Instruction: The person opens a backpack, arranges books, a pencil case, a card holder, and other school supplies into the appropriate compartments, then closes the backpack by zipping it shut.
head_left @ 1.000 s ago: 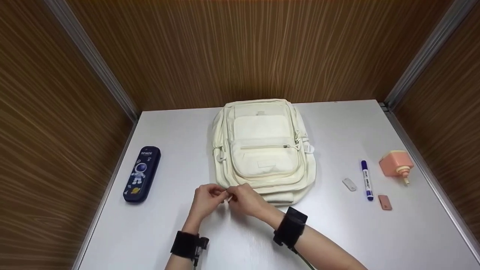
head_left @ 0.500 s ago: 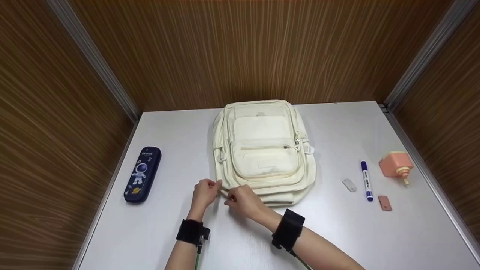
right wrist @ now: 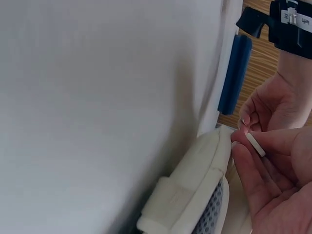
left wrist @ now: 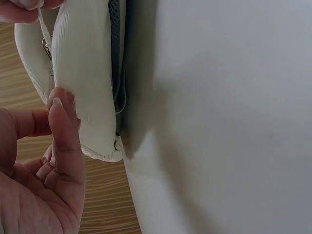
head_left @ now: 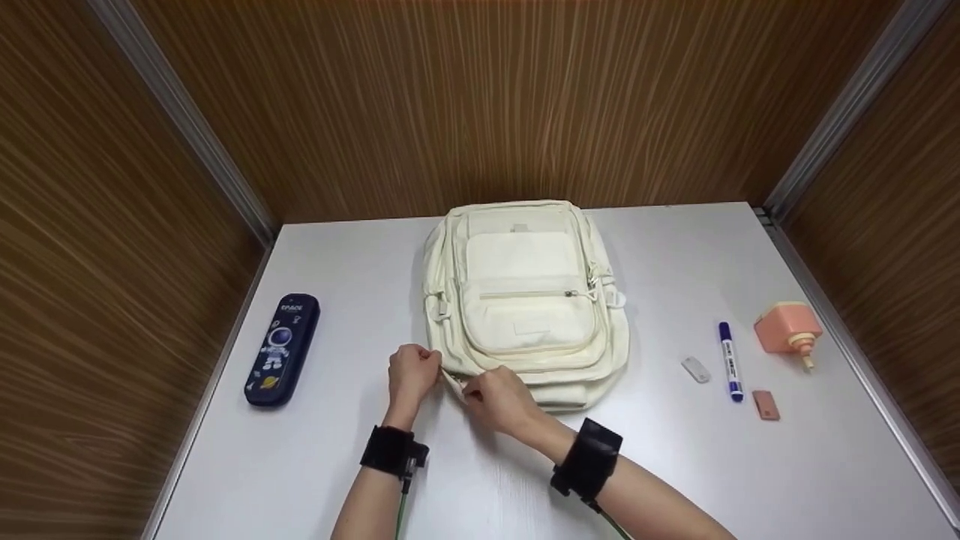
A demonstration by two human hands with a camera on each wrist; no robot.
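A cream backpack (head_left: 523, 255) lies front side up on the white table. At its lower left corner, my left hand (head_left: 412, 375) pinches the fabric edge beside the zipper; in the left wrist view its fingertips (left wrist: 61, 109) press at that edge. My right hand (head_left: 501, 401) is just to the right, thumb and fingers pinching the zipper's pale pull tab (right wrist: 255, 145). A metal slider (left wrist: 47, 48) shows below the pull in the left wrist view. Part of the zipper is hidden behind the hands.
A navy pencil case (head_left: 282, 350) with an astronaut print lies on the left. To the right are a white eraser-like block (head_left: 696, 369), a blue marker (head_left: 730, 361), a pinkish block (head_left: 766, 405) and a peach bottle with a nozzle (head_left: 787, 328). Wood-grain panels enclose the table.
My left hand has parted from the right hand and moved up and slightly left along the backpack's corner, now pinching its edge. The right hand has shifted slightly right.
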